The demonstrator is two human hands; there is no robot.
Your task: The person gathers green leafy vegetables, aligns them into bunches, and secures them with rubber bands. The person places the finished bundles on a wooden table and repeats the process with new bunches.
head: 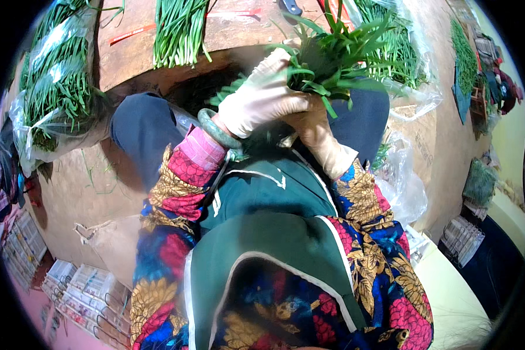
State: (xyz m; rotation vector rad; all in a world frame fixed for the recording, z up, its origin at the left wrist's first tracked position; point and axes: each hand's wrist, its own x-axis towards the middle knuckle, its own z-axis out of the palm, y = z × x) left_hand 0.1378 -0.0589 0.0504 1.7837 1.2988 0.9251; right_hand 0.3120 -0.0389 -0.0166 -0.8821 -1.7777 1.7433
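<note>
A bunch of green leafy stalks (332, 65), like garlic chives, is held over my lap, its leaves blurred and spread toward the upper right. My left hand (264, 94), in a white glove with a green bangle at the wrist, closes around the bunch from the left. From below, my right hand (315, 127), also gloved, presses against the same bunch; its fingers are partly hidden behind the left hand and leaves. Just beyond, a neat bundle of similar stalks (179, 33) lies on the wooden board (127, 57), pale ends facing me.
Red strips (133, 34) and a dark-handled tool (291, 7) lie on the board. Plastic-wrapped stalks flank it at left (61, 83) and right (404, 52). A crumpled clear bag (404, 188) sits by my right elbow. Stacked bundles (92, 297) stand lower left; another person (505, 89) is far right.
</note>
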